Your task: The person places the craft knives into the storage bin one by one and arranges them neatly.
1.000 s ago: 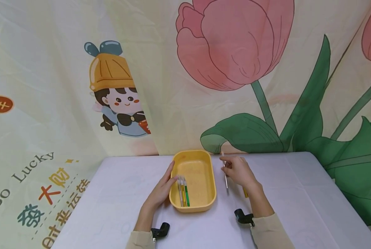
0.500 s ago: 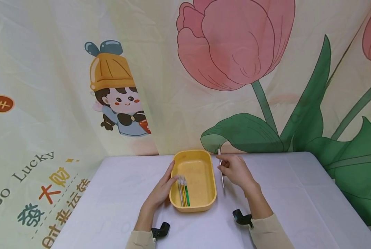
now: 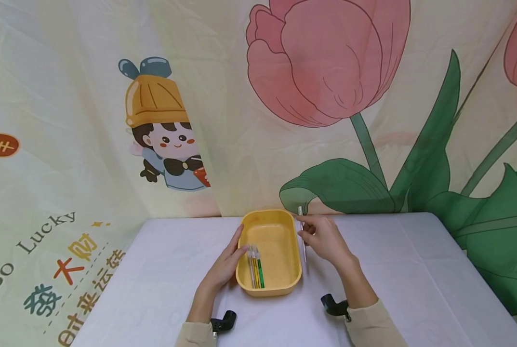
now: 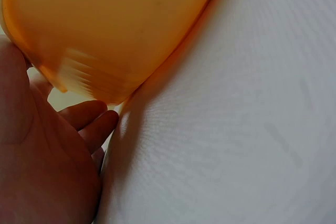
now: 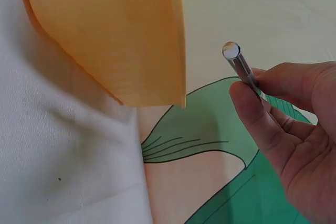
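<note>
A yellow plastic tray [image 3: 280, 253] stands lengthwise on the table. My left hand [image 3: 223, 265] grips its left side, thumb over the rim and the other fingers along the outer wall. Inside the tray's left part lie several slim craft knives [image 3: 256, 270], silver, gold and green, with clear caps. Just off the tray's right side, my right hand [image 3: 326, 241] pinches a silver craft knife [image 5: 241, 66] between thumb and fingertips. Its round metal end faces the camera in the right wrist view. The far end of this knife is hidden there.
A white cloth covers the table [image 3: 154, 279]. Right behind its back edge hangs a printed curtain [image 3: 223, 144] with a tulip and a cartoon figure. Black wrist cameras [image 3: 334, 305] sit at both sleeves.
My right hand has moved left with the silver craft knife, closer to the tray. A gold piece seen earlier under the right wrist is now out of sight. The left hand and tray stayed still.
</note>
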{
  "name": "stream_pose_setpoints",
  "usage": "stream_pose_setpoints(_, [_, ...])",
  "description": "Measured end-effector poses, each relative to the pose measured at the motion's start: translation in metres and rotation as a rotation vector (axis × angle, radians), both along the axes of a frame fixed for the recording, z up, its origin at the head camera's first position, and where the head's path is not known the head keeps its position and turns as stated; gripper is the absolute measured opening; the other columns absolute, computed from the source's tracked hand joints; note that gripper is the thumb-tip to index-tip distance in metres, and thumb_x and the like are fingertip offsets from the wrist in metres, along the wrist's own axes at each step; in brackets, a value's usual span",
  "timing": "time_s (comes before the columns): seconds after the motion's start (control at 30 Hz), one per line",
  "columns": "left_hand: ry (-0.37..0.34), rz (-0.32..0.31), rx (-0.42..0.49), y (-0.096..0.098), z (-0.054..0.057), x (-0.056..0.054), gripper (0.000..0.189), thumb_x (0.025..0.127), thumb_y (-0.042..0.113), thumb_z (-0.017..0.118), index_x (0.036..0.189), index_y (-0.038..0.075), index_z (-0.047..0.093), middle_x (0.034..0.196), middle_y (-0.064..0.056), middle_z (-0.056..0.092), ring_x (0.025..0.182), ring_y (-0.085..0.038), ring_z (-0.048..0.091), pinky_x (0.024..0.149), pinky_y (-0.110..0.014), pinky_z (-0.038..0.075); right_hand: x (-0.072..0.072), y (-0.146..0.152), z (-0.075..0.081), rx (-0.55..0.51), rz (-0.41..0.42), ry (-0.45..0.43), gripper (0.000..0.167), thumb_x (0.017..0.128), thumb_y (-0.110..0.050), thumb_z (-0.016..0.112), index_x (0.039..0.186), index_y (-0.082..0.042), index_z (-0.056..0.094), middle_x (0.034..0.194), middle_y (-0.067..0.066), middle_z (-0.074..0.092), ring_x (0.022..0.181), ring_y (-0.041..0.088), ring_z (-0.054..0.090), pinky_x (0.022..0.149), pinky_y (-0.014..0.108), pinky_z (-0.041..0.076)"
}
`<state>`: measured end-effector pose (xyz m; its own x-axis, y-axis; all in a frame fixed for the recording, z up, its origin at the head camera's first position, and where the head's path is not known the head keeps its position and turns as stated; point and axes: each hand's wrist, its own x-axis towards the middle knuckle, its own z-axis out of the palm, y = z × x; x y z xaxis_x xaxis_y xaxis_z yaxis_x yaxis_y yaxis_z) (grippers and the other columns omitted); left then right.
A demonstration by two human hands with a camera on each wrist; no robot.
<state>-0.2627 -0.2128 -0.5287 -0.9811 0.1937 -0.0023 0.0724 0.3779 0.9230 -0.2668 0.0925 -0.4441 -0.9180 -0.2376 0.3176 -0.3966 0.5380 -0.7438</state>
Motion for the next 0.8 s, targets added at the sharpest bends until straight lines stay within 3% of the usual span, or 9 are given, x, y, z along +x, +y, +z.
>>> stream_pose_setpoints(0.8, [0.0, -0.004, 0.01, 0.0, -0.001, -0.001, 0.063, 0.112, 0.035, 0.045, 0.166, 0.043, 0.014, 0.173, 0.017, 0.013, 0.163, -0.016, 0.007, 0.132, -0.051, 0.006, 0.007, -0.026, 0.003, 0.014, 0.02, 0.012, 0.042, 0.089, -0.002, 0.08, 0.13, -0.005, 0.073, 0.088, -0.002, 0.069, 0.076, 0.011, 0.062, 0.059, 0.021, 0.056])
